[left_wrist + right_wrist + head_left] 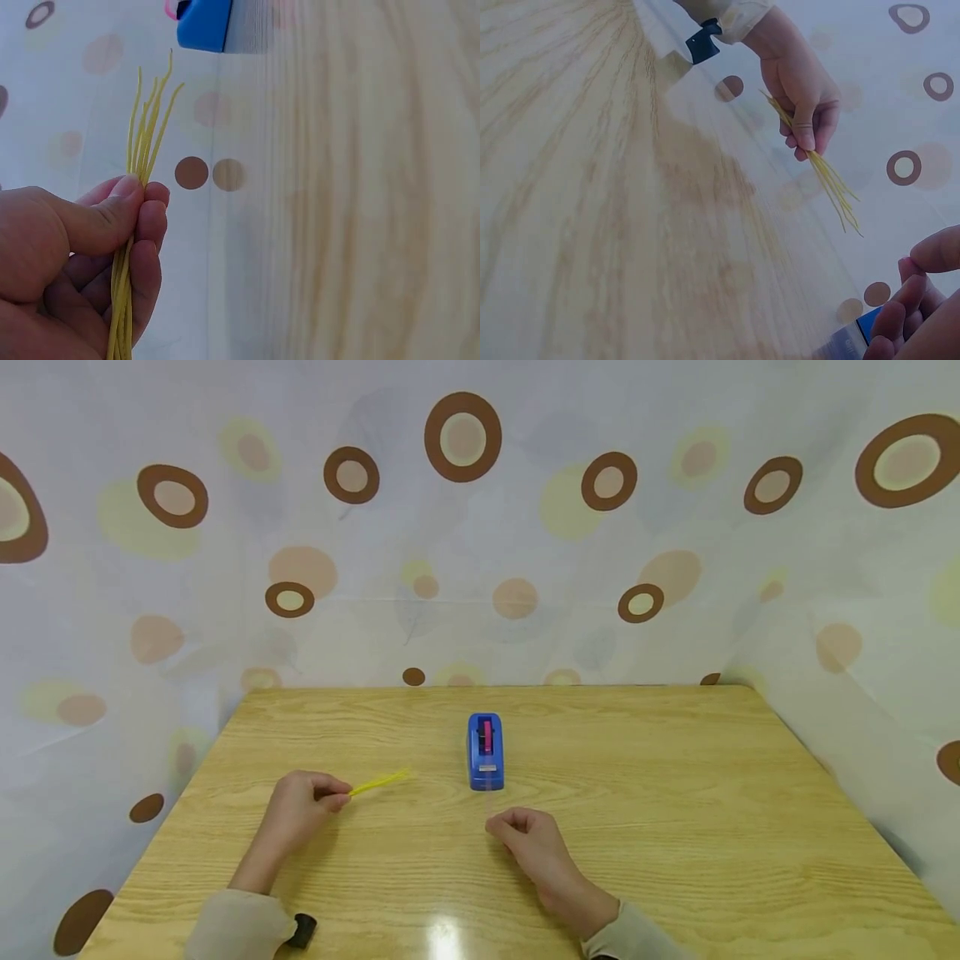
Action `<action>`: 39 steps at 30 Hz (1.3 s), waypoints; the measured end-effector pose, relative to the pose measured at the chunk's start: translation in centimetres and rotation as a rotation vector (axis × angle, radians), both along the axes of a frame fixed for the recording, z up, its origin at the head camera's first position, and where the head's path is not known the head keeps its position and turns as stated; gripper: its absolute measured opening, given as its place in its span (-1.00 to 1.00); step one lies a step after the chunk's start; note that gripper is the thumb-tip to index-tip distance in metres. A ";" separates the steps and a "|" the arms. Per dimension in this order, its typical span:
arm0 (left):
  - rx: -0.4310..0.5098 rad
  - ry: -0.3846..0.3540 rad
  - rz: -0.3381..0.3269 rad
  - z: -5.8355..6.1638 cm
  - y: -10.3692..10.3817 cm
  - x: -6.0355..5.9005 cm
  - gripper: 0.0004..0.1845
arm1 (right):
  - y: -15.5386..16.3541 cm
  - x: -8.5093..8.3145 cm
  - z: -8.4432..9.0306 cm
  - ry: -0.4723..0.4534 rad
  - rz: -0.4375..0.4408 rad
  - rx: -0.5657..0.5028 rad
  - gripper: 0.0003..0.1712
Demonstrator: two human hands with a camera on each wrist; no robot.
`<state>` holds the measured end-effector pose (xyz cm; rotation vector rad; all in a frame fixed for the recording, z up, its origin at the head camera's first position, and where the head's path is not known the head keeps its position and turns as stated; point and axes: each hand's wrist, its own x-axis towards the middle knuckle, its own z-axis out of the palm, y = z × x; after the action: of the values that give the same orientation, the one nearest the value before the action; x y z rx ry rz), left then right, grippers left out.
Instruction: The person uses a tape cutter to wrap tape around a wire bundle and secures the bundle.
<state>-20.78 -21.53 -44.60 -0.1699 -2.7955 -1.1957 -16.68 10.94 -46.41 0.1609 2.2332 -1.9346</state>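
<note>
On the table (675, 827) stands a blue tape dispenser (485, 752). Our left hand (300, 810) pinches a yellow strand bundle (378, 782), held just above the table left of it, long axis pointing right and away. Our right hand (528, 839) lies empty, fingers loosely curled. We judge binding comes next: reach for tape.

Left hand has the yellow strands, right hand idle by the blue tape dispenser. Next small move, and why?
Probably the right hand reaches forward to the blue tape dispenser to pull tape. The left hand already pinches the bundle of yellow strands, their loose ends splayed and pointing toward the dispenser, and the right hand holds nothing, fingers loosely curled just in front of it on the table.
</note>
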 end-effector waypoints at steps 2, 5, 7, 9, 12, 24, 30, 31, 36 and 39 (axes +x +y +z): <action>-0.014 0.011 -0.011 0.0 0.2 0.0 -0.93 | 0.0 0.0 0.0 0.001 0.001 -0.001 -0.78; -0.027 0.011 -0.031 0.0 0.5 -0.1 -0.93 | 0.1 0.0 0.0 0.007 0.001 -0.006 -0.78; -0.034 0.005 -0.045 0.0 0.7 -0.1 -0.94 | 0.1 0.0 0.0 0.011 0.000 -0.009 -0.79; -0.040 -0.004 -0.060 -0.1 0.8 -0.2 -0.95 | 0.1 0.0 0.0 0.013 0.000 -0.010 -0.79; -0.053 -0.003 -0.078 -0.2 1.1 -0.2 -0.95 | 0.1 0.2 0.1 0.007 -0.002 -0.010 -0.79; -0.060 -0.031 -0.097 -0.1 2.2 -0.3 -0.90 | 0.2 0.2 0.1 0.021 0.002 -0.008 -0.80; -0.053 -0.030 -0.119 -0.1 2.7 -0.4 -0.88 | 0.2 0.2 0.2 0.023 0.008 -0.017 -0.80; -0.051 -0.031 -0.121 -0.1 2.8 -0.4 -0.87 | 0.2 0.2 0.2 0.023 0.010 -0.019 -0.79; -0.037 -0.047 -0.130 -0.3 3.3 -0.6 -0.85 | 0.2 0.1 0.2 0.020 0.011 -0.023 -0.79; -0.037 -0.047 -0.138 -0.5 3.6 -0.7 -0.84 | 0.2 0.1 0.2 0.008 0.005 -0.017 -0.79</action>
<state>-21.47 -17.98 -45.06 -0.3472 -2.8899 -1.1915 -16.55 11.16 -46.22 0.1450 2.2194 -1.9540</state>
